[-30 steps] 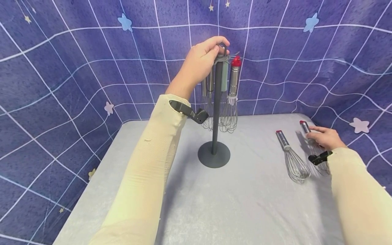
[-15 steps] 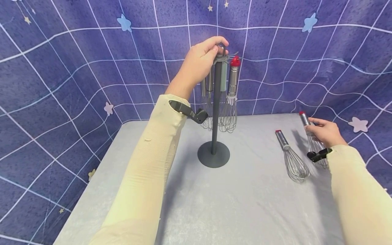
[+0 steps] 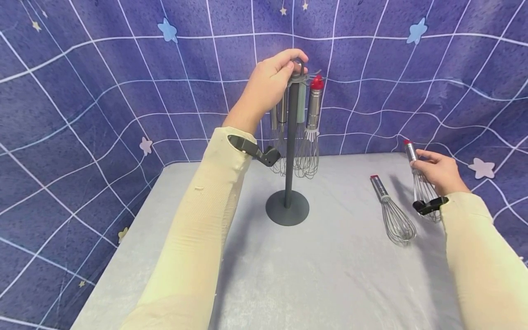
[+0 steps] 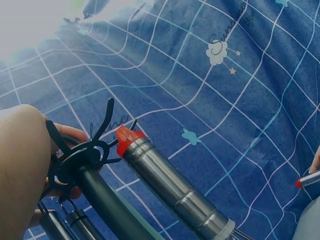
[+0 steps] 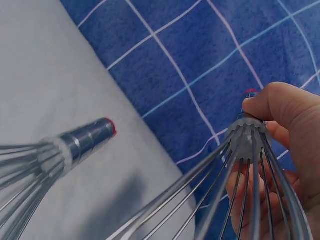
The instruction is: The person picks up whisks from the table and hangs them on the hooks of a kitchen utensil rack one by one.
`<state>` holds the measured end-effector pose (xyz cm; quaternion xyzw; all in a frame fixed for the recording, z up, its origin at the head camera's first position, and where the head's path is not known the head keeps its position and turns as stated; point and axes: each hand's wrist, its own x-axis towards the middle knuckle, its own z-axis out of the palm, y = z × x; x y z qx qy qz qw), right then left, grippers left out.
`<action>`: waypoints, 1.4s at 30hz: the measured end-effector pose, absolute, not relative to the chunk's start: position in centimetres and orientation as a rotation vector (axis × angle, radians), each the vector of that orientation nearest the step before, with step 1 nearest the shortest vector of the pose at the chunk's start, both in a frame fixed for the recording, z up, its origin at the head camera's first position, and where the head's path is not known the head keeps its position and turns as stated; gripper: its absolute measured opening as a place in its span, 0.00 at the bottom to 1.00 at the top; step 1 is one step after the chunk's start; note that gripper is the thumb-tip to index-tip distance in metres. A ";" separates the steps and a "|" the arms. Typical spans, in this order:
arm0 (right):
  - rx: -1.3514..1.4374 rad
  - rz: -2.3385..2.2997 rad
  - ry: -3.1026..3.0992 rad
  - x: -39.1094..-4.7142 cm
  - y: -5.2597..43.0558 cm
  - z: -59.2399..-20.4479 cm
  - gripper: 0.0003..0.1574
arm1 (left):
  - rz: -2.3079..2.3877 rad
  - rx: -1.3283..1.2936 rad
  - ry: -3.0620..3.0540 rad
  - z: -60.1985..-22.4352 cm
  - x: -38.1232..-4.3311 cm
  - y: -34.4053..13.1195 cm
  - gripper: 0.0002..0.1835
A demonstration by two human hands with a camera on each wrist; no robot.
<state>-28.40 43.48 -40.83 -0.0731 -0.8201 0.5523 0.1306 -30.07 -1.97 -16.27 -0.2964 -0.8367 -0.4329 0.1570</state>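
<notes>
At the top of a dark grey whisk stand [image 3: 291, 151], my left hand [image 3: 270, 75] grips the loop with curled fingers. Several whisks hang from its hooks, among them a red-capped steel whisk [image 3: 314, 107] on the right side and a pale green handle [image 3: 301, 105] behind the pole. Over at the right, my right hand [image 3: 442, 173] pinches the steel handle of another red-ended whisk [image 3: 411, 152] between thumb and fingers. In the right wrist view its wires [image 5: 245, 190] point toward the camera, and the hand partly hides the handle.
A second red-ended whisk [image 3: 397, 220] lies on the grey-white tabletop [image 3: 330, 275], left of the right hand. Behind the table hangs a blue gridded curtain [image 3: 371, 91] with stars. The stand's round base [image 3: 284, 215] sits mid-table.
My right hand has raised its whisk off the table, handle end moving up and toward the back in the head view. The left hand keeps its place on the stand.
</notes>
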 end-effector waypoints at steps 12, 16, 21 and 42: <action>-0.155 1.520 -2.342 -28.1 42.3 -38.1 0.38 | -1.241 -0.848 -2.398 -16.2 -30.1 -1.8 0.16; -0.139 1.474 -2.340 -28.1 41.9 -37.4 0.37 | -1.225 -0.839 -2.401 -16.2 -30.1 -1.9 0.16; -0.122 1.448 -2.312 -28.3 41.6 -37.0 0.35 | -1.207 -0.835 -2.405 -16.2 -30.1 -1.9 0.16; -0.041 1.357 -2.159 -27.6 37.8 -34.2 0.32 | -1.177 -0.845 -2.394 -16.2 -30.0 -1.9 0.17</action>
